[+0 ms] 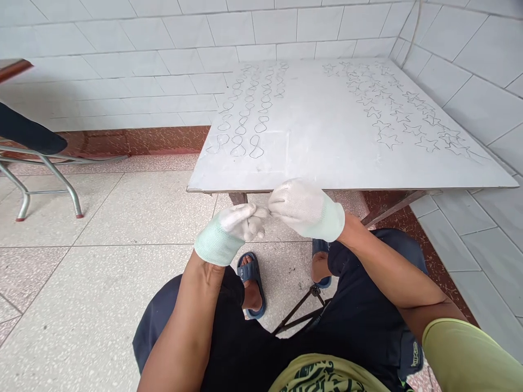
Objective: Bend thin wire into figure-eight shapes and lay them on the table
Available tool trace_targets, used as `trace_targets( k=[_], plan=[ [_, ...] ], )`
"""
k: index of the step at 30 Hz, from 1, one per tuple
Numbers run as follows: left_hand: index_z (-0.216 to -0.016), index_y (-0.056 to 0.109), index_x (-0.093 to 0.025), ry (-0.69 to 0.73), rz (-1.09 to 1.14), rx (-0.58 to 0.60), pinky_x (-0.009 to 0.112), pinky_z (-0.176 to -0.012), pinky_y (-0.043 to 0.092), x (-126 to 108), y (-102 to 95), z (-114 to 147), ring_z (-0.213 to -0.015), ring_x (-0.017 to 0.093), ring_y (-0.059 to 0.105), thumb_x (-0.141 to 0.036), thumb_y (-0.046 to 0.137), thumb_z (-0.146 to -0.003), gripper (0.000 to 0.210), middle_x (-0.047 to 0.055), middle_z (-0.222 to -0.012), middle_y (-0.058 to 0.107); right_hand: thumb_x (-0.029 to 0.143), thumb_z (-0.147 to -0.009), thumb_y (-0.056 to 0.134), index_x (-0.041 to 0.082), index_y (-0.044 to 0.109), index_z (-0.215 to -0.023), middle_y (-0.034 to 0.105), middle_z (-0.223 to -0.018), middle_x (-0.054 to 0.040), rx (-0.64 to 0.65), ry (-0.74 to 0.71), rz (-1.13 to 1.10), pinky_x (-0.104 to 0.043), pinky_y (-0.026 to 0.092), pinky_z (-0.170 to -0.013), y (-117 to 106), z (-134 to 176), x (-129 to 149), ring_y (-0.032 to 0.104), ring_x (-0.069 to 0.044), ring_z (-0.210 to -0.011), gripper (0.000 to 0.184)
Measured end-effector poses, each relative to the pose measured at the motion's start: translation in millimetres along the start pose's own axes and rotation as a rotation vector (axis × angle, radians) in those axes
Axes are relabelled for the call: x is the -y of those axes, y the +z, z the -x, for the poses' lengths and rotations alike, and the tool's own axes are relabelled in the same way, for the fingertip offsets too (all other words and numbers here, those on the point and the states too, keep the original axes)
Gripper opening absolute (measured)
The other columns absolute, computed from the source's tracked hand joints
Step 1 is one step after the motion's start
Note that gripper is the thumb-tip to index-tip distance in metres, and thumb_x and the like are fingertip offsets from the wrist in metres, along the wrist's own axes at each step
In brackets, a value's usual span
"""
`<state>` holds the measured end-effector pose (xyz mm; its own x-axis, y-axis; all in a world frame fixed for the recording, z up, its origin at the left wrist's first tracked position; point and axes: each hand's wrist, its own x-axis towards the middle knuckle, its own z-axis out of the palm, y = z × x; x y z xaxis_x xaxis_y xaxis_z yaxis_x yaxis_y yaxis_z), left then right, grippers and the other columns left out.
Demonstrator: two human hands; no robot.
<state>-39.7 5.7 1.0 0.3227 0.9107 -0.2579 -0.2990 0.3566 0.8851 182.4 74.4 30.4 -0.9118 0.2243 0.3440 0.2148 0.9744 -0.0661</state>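
Observation:
My left hand (243, 222) and my right hand (300, 206) wear white gloves with pale green cuffs. They meet fingertip to fingertip in front of the table's near edge, above the floor. Both are closed in a pinch, and whatever lies between the fingers is too small or hidden to make out. On the white tabletop (322, 147) beyond them lie thin wire-like outlines. To the left, figure-eight shapes (256, 147) run in columns; star shapes (395, 116) are spread in rows on the right.
White tiled walls (261, 27) close off the back and right of the table. At far left stands a metal-legged stool (53, 174) with a dark cushion. Below my hands are my sandalled feet (251, 283) and a dark metal stand (304, 307) between my legs.

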Motion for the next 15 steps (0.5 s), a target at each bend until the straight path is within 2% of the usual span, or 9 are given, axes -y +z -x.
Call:
trace_targets(
  k=[5,8,12,15],
  plan=[
    [-0.076,0.077,-0.016,0.026,-0.037,0.015,0.025,-0.06,0.054,-0.3,0.7,-1.8,-0.05,0.014,0.061,-0.056,0.086,-0.081,0.042,-0.004,-0.041,0.049,0.014,-0.104,0.047,0.016,0.07,-0.086,0.073,-0.088,-0.0063,0.004,-0.006,-0.102,-0.037,0.044,-0.085,-13.5,-0.2,1.2,0.062,-0.02,-0.083,0.03],
    [-0.081,0.079,-0.015,0.02,-0.105,-0.002,0.023,-0.056,0.052,-0.1,-1.8,-5.1,-0.046,0.012,0.058,-0.062,0.087,-0.078,0.047,-0.005,-0.039,0.048,0.011,-0.1,0.048,0.017,0.069,-0.081,0.072,-0.085,-0.0056,-0.017,0.023,-0.104,-0.037,0.042,-0.081,-20.8,-0.9,0.0,0.059,-0.019,-0.078,0.029],
    [-0.085,0.08,-0.015,0.017,-0.121,-0.014,0.025,-0.053,0.053,1.6,-3.3,-7.8,-0.038,0.01,0.05,-0.064,0.087,-0.074,0.051,-0.006,-0.039,0.05,0.011,-0.099,0.051,0.017,0.069,-0.078,0.072,-0.083,-0.0053,0.008,0.022,-0.106,-0.036,0.043,-0.083,-17.6,-1.1,-2.1,0.06,-0.019,-0.078,0.028],
    [-0.085,0.079,-0.014,0.026,-0.166,-0.055,0.027,-0.052,0.05,-0.1,0.5,-5.9,-0.039,0.01,0.05,-0.061,0.085,-0.075,0.049,-0.003,-0.045,0.057,0.015,-0.101,0.053,0.015,0.072,-0.084,0.075,-0.089,-0.0082,0.061,0.034,-0.083,-0.038,0.045,-0.086,-12.1,-1.1,-2.9,0.065,-0.022,-0.084,0.026]
  ],
)
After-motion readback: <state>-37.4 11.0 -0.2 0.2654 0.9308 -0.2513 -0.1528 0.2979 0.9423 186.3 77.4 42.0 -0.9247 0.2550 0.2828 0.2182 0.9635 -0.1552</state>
